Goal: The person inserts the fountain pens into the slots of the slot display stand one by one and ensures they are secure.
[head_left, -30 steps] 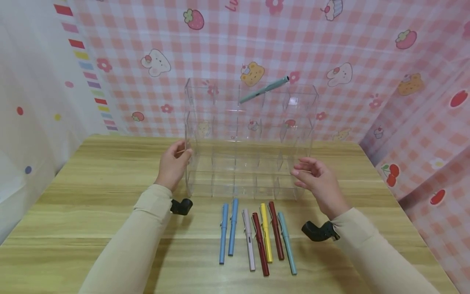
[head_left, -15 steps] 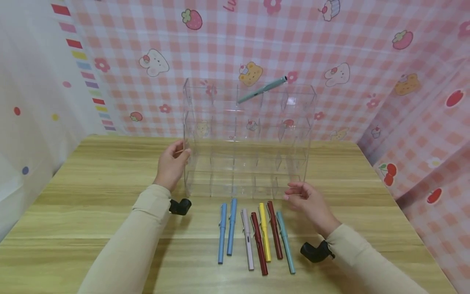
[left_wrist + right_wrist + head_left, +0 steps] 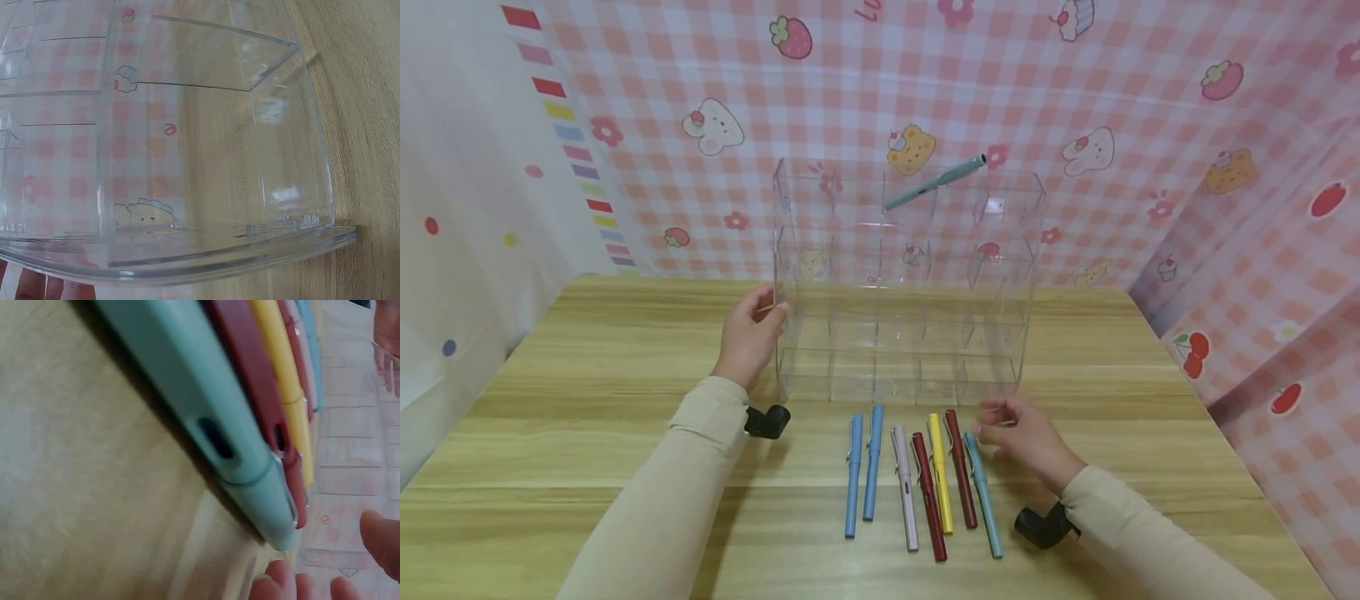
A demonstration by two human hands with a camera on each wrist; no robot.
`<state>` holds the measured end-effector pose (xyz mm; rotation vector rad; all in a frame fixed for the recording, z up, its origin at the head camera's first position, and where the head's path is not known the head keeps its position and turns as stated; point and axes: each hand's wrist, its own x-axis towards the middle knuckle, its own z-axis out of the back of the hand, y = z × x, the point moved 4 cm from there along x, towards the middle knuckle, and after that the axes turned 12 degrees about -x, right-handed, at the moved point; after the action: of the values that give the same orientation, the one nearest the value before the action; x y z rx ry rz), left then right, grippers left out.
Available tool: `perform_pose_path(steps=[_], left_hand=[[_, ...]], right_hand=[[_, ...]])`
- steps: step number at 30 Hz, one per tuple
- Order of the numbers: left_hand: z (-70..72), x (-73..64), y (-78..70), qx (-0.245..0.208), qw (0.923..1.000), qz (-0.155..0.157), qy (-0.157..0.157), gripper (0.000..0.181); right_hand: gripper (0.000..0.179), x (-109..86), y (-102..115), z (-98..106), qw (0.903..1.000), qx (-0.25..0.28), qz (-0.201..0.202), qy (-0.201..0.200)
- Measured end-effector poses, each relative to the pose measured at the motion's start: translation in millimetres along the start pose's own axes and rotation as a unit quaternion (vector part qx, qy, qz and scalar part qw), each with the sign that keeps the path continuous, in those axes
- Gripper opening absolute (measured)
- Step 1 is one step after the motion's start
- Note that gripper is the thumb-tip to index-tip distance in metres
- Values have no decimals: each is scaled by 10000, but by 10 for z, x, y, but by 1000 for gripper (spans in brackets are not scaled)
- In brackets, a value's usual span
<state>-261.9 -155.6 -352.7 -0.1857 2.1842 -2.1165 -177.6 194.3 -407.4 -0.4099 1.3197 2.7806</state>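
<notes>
A clear acrylic rack with several compartments stands upright on the table. My left hand holds its left side panel, thumb at the front edge and fingers outside; some fingers show past the panel in the left wrist view. Near the rack's lower right corner, my right hand hovers by the cap end of a teal pen. In the right wrist view its thumb is spread from the fingers, with nothing between them. A grey-green pen lies slanted across the rack's upper part.
Left of the teal pen lie two dark red pens, a yellow pen, a lilac pen and two blue pens, caps toward the rack. The wooden table meets a pink checked cloth behind.
My right hand has moved down from beside the rack's right side to the teal pen's cap end. The left hand, rack and pens have stayed in place.
</notes>
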Motion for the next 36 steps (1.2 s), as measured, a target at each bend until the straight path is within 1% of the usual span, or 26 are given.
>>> perform_pose_path(steps=[3, 8, 17, 20, 24, 29, 36], left_hand=[[2, 2, 1, 26, 10000, -2, -6, 48], [4, 3, 0, 58, 10000, -4, -3, 48], [-2, 13, 3, -14, 10000, 26, -19, 48], [-3, 20, 10, -20, 10000, 37, -43, 47], [-1, 25, 18, -14, 10000, 47, -76, 47], [4, 26, 17, -25, 10000, 60, -58, 47], [-2, 23, 14, 12, 10000, 68, -42, 48]], right_hand=[[47, -3, -16, -25, 9997, -191, -57, 123], [48, -4, -6, -48, 9987, -434, 70, 240], [47, 4, 15, -96, 9953, -880, 326, 219], [47, 5, 23, -111, 9952, -893, 293, 252], [46, -1, 42, -123, 9949, -943, 150, 336], [43, -2, 88, -127, 9917, -1214, 147, 402], [37, 19, 115, -145, 9833, -1750, 382, 329]])
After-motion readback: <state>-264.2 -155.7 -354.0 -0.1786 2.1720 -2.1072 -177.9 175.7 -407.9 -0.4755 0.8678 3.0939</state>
